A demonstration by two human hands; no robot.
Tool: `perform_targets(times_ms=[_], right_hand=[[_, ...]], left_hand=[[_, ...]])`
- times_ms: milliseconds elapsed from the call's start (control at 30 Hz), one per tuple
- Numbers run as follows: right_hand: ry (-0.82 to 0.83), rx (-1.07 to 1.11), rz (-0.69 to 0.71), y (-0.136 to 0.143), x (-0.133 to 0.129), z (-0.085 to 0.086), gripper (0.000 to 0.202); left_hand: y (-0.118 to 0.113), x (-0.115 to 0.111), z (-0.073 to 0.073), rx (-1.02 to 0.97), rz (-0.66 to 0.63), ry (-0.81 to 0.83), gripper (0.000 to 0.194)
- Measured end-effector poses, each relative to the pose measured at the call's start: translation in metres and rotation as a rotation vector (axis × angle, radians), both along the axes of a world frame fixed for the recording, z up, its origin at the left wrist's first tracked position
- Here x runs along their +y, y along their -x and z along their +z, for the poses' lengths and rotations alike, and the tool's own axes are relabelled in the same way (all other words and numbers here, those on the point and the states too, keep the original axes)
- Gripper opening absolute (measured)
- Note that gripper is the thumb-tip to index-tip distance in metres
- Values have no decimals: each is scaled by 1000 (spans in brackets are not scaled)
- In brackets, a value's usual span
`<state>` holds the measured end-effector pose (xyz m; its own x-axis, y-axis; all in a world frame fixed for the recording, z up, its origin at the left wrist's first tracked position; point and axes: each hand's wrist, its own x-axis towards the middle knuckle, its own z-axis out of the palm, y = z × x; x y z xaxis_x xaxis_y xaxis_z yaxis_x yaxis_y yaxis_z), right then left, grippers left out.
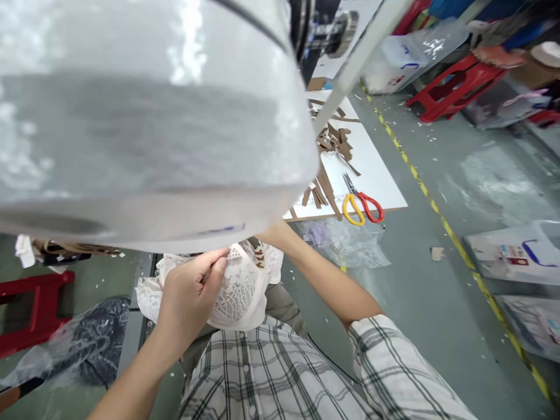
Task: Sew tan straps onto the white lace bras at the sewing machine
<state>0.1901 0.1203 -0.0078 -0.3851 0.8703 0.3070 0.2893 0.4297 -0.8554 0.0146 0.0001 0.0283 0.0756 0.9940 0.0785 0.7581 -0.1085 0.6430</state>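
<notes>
Carefully, your left hand (192, 287) pinches the white lace garment (238, 294) at lower centre; your right hand (275, 232) is mostly hidden by the machine (157, 128), its hold impossible to tell. Uneven pulling could stretch or pucker the lace.

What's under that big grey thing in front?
Below its edge, the left hand pinches white lace fabric. The grey thing covers most of the right hand, fingers included.
</notes>
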Motion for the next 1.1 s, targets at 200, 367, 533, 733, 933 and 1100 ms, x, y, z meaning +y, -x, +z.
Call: perform_targets(times_ms=[200, 367, 533, 733, 933, 1100], right_hand=[[-2, 114, -2, -2, -1, -5, 17], [-28, 102, 3, 1, 2, -15, 15], [7, 108, -26, 2, 1, -16, 7], [77, 107, -42, 0, -5, -4, 9], [68, 100, -38, 1, -6, -2, 9], [57, 106, -47, 2, -7, -1, 10]], left_hand=[[0, -3, -3, 13, -5, 5, 29], [-1, -5, -3, 19, 9, -18, 27], [0, -7, -4, 32, 24, -31, 26], [1, -9, -6, 48, 44, -52, 27], [1, -10, -5, 63, 52, -57, 27], [1, -11, -3, 63, 55, -62, 26]])
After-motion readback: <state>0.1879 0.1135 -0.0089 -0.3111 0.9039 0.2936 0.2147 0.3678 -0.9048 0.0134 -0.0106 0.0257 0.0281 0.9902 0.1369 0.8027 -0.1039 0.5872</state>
